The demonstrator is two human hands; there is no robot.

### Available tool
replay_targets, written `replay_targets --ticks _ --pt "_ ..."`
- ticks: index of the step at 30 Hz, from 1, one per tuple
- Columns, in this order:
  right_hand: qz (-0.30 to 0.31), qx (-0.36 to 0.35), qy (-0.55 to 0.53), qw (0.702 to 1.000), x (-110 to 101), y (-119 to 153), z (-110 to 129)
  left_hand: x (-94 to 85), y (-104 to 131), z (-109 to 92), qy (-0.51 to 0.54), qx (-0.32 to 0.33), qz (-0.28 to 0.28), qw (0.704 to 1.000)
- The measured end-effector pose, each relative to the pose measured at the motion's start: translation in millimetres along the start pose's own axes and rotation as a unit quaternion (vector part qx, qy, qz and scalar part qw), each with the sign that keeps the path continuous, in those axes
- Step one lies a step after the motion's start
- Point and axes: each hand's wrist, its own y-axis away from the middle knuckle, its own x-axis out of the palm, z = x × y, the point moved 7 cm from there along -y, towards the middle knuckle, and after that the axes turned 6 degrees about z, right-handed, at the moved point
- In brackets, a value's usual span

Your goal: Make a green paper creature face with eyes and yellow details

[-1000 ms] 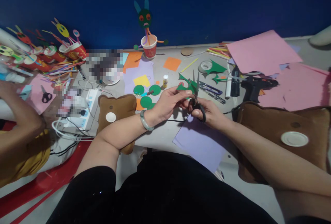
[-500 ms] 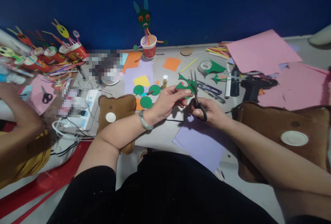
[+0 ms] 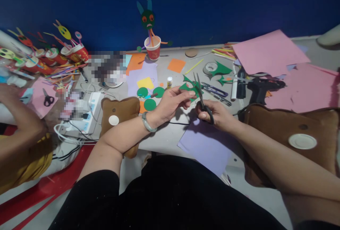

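Two forearms point(image 3: 130, 132) reach in and converge over a pale table point(image 3: 162, 141), the left crossing one of two brown cushions point(image 3: 120, 107), the right over the other. One lilac sheet point(image 3: 204, 143) lies below the right hand point(image 3: 219, 115), whose fingers are closed round the handles of one pair of black scissors point(image 3: 201, 99), blades slightly parted and pointing away. The left hand point(image 3: 168, 105), one bangle point(image 3: 148, 122) at its wrist, pinches one green paper scrap point(image 3: 183, 88) beside the blades; whether they touch it I cannot tell. Left of that hand lie three green discs point(image 3: 150, 104); beyond it stands one white-capped tube point(image 3: 169, 82). Past the scissors are two slender tools point(image 3: 216, 90), with one glue gun point(image 3: 261, 86) to their right. Farther back, at centre, one red cup point(image 3: 153, 52) holds a green-headed figure point(image 3: 148, 22) before a blue wall point(image 3: 202, 7).
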Motion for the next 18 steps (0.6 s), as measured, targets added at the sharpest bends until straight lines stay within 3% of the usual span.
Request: replay_targets --ticks 18 --pt "0.025 0.012 0.03 0.999 -3 -1 -21 -2.5 1 -10 -0.004 0.02 -0.021 1.0"
